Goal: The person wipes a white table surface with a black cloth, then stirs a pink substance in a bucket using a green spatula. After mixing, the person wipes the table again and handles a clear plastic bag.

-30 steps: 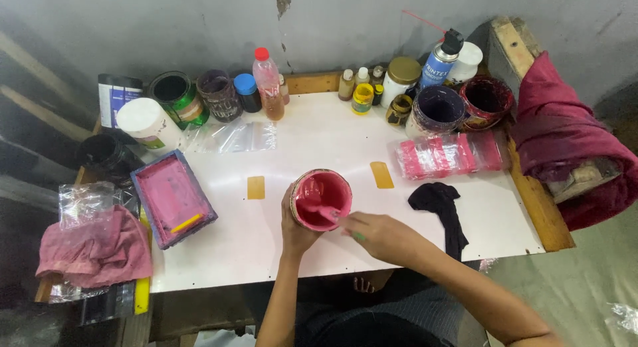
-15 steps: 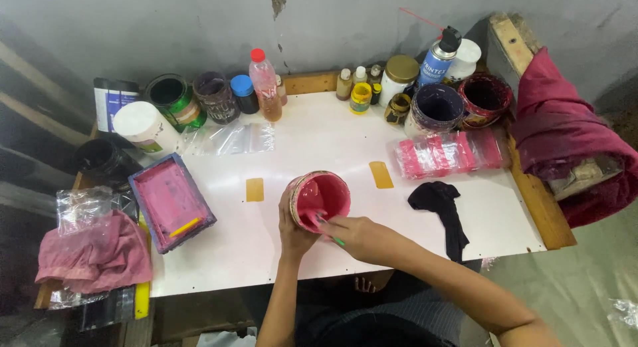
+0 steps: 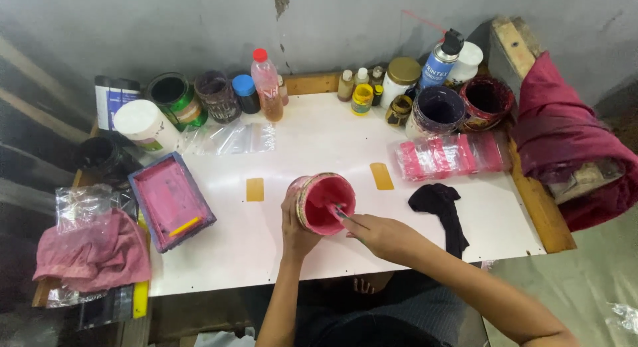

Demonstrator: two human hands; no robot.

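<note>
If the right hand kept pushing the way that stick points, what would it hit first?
Most likely the pink paint inside the tilted tub, then its inner wall. The right hand aims its thin stick up-left into the tub's mouth, which the left hand holds. How deep the tip sits is unclear.

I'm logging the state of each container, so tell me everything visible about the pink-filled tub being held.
The tub is a small round container, plastic by its look, its inside and rim coated in pink paint. It has no lid and is tilted, mouth toward the camera, above the near middle of the white table. The left hand cups its left side and underside. The right hand holds a thin stick-like tool whose tip reaches into the paint. Its outer wall looks smeared with pink.
</note>
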